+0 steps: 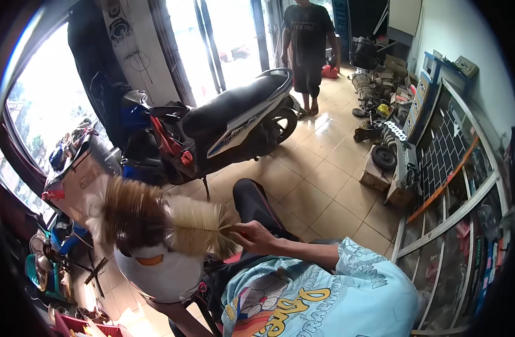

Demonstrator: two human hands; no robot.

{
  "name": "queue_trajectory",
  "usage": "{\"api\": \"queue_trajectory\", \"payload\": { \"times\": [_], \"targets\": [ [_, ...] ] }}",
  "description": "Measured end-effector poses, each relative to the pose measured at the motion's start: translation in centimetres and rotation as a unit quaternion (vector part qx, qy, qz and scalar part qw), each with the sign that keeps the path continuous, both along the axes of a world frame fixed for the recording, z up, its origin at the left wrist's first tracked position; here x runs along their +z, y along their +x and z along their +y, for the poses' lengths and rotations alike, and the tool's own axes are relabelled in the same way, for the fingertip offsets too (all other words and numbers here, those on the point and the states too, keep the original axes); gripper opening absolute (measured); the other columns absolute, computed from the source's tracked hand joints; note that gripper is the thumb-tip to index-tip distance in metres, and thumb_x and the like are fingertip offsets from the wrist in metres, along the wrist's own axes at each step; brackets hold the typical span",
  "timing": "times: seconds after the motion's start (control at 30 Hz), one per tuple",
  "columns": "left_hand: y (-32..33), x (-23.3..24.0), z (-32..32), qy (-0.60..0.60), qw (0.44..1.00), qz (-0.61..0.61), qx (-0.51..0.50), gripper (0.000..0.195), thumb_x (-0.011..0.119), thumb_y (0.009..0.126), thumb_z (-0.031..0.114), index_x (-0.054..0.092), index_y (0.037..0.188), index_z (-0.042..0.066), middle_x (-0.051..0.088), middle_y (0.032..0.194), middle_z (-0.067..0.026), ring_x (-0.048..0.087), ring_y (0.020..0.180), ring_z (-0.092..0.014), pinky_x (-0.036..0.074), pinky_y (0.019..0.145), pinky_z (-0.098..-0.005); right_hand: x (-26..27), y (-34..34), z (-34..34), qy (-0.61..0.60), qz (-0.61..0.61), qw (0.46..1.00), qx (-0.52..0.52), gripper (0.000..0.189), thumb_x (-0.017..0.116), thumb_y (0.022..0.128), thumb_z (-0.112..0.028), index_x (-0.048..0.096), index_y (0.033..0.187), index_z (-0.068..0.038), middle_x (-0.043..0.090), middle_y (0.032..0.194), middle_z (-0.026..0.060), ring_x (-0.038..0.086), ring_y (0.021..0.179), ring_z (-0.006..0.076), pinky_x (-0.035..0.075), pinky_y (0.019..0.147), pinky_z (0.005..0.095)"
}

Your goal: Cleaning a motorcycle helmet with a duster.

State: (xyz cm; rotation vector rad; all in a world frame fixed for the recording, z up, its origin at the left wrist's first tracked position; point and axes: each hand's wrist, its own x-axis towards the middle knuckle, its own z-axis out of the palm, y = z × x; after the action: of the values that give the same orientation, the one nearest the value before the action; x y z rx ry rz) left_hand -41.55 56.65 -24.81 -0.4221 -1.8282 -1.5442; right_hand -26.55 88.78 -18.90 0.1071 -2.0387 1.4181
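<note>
A feather duster (pixel 173 219), brown at its far part and pale tan nearer me, is blurred over a rounded white object (pixel 160 274) with an orange patch. My right hand (pixel 255 236) is closed round the near end of the duster, its bristles fanning out to the left. The white object, possibly a helmet, rests low before me. My left forearm (pixel 179 316) reaches under its lower edge; the left hand itself is hidden behind it.
A parked motorbike (pixel 236 113) stands ahead. Beyond it a person (pixel 310 46) in dark clothes stands on the tiles. Engine parts and boxes (pixel 379 168) lie at right beside a glass display case (pixel 451 210). Fans (pixel 42 257) stand at left.
</note>
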Motion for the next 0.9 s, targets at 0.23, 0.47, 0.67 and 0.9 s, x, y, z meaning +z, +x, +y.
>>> {"api": "queue_trajectory", "payload": {
  "times": [0.23, 0.47, 0.67, 0.9],
  "targets": [
    [-4.9, -4.2, -5.2, -0.208, 0.950, 0.179, 0.151, 0.072, 0.075, 0.079, 0.021, 0.042, 0.139, -0.002, 0.054, 0.134, -0.0263, 0.055, 0.122, -0.043, 0.044, 0.105, -0.0499, -2.6, 2.2, -1.5, 0.019, -0.073, 0.995, -0.065, 0.030, 0.058, 0.099, -0.030, 0.068, 0.105, -0.003, 0.061, 0.068, 0.0165, 0.052, 0.051, 0.0221, 0.042, 0.052, 0.0350],
    [-3.6, -3.1, -4.1, -0.211, 0.938, 0.207, 0.182, 0.069, 0.074, 0.081, 0.022, 0.043, 0.138, -0.002, 0.057, 0.132, -0.0247, 0.056, 0.121, -0.043, 0.046, 0.103, -0.0508, -2.8, 1.3, -1.7, -0.095, -0.061, 0.993, -0.028, 0.031, 0.058, 0.101, -0.027, 0.067, 0.109, 0.001, 0.062, 0.072, 0.0045, 0.047, 0.059, 0.0074, 0.038, 0.051, 0.0262],
    [-2.0, -2.8, -0.8, -0.103, 0.991, 0.085, 0.006, 0.060, 0.057, 0.092, 0.027, 0.044, 0.143, -0.003, 0.046, 0.145, -0.0253, 0.048, 0.132, -0.040, 0.039, 0.109, -0.0467, -0.5, 2.4, -0.1, -0.254, -0.156, 0.954, 0.030, 0.055, 0.050, 0.099, -0.053, 0.055, 0.135, -0.011, 0.070, 0.083, 0.0075, 0.043, 0.041, 0.0062, 0.031, 0.036, 0.0222],
    [2.1, 2.0, 4.1, 0.307, 0.752, -0.155, -0.563, 0.062, 0.039, 0.106, 0.040, 0.027, 0.153, 0.002, 0.033, 0.156, -0.0153, 0.033, 0.143, -0.029, 0.017, 0.123, -0.0432, -0.3, 3.3, -0.7, -0.398, -0.107, 0.911, -0.018, 0.031, 0.061, 0.097, -0.043, 0.052, 0.110, -0.016, 0.044, 0.060, -0.0040, 0.034, 0.037, 0.0050, 0.023, 0.034, 0.0235]
  ]
}}
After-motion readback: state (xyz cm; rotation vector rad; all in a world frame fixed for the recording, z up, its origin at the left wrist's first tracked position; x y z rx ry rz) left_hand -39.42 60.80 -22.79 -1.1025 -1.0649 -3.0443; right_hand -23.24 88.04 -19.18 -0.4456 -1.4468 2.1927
